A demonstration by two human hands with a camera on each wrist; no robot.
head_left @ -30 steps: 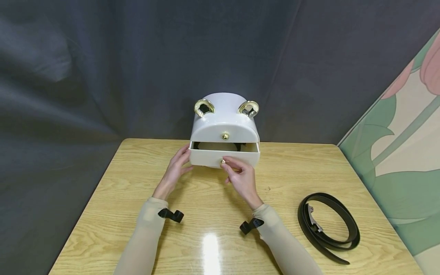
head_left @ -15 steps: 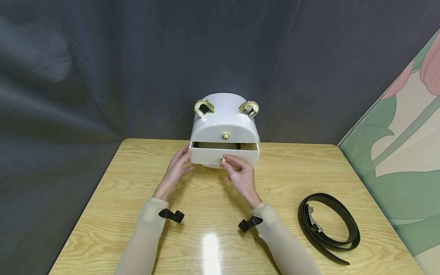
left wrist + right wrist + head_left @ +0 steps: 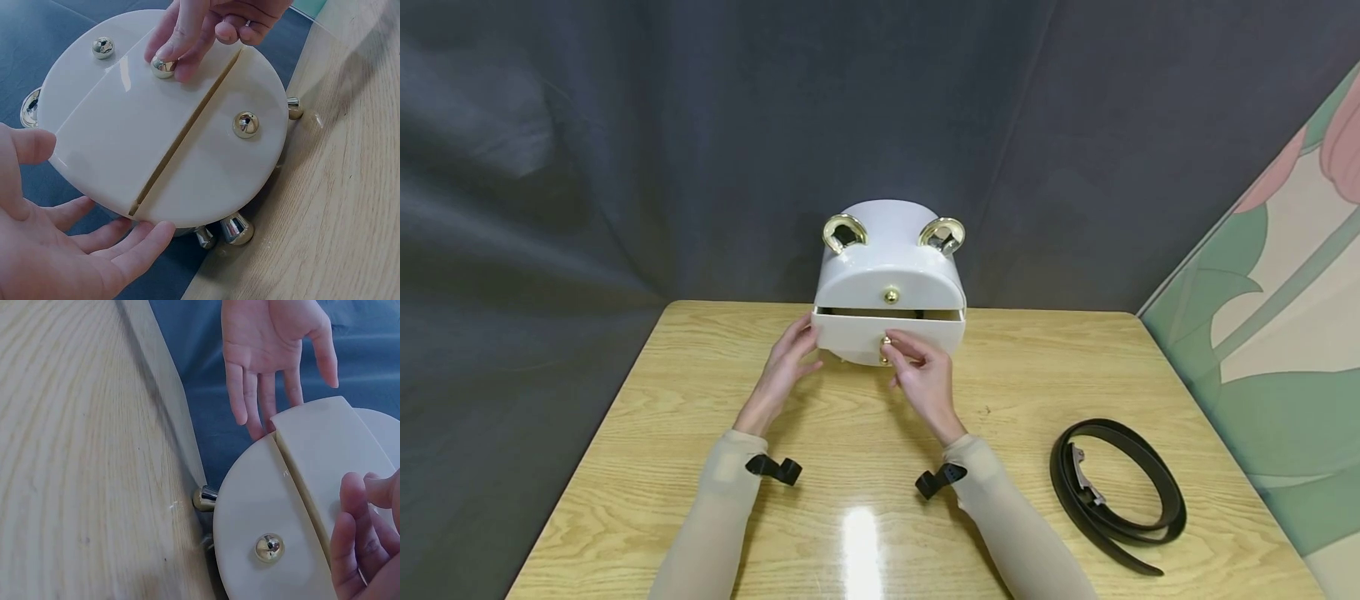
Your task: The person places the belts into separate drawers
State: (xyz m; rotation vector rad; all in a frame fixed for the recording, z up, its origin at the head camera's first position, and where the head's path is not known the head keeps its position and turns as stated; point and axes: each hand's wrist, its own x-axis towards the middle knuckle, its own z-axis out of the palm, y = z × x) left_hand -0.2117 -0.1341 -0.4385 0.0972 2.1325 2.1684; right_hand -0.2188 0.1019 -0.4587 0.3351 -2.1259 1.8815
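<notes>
One black belt (image 3: 1161, 479) lies out; one white drawer (image 3: 853, 329) looks mostly in, a little travel left before flush.
The belt is nearest, right of the grip. The right hand (image 3: 925, 379) pinches the middle knob (image 3: 163, 67), one of three; the left hand (image 3: 782, 367), fingers loosely spread, touches the box's (image 3: 891, 225) left edge. The drawer is right behind the pinch; beyond, two gold ears (image 3: 856, 223).
</notes>
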